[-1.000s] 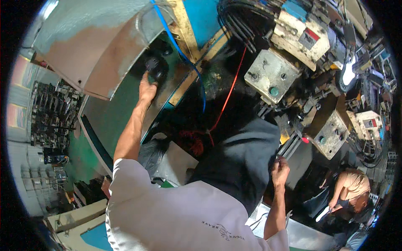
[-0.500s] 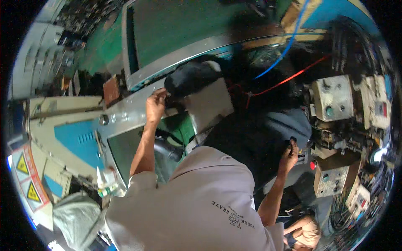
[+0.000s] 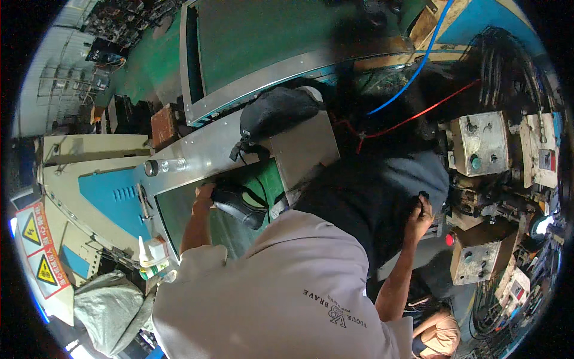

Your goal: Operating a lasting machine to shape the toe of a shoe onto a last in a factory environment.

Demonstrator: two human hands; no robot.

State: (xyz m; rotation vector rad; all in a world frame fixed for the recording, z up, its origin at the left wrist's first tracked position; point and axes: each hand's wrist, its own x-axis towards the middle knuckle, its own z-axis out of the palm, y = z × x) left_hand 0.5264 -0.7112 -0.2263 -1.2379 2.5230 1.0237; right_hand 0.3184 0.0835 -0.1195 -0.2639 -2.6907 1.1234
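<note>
A black shoe (image 3: 240, 205) lies tilted over the green surface in the opening of the metal-framed bench, left of my body. My left hand (image 3: 204, 192) is at the shoe's left end, its fingers closed against it and partly hidden. To the right, my right hand (image 3: 421, 216) is raised in front of my dark-trousered leg (image 3: 382, 185). Its fingers are pinched around a small dark thing, too small to name. Beyond the shoe, a black cloth bag (image 3: 278, 112) with a dangling strap rests on the bench's metal edge (image 3: 209, 146).
A clear bottle with a dark lid (image 3: 164, 167) lies on the metal edge. Control boxes (image 3: 480, 143) and machinery with hoses stand at right. A red cord (image 3: 406, 121) and blue hose (image 3: 402, 90) cross the far side. Another person (image 3: 439, 332) sits at lower right.
My left hand has come down and toward me from beside the black bag to the shoe. My right hand stays in nearly the same place, fingers still pinched.
</note>
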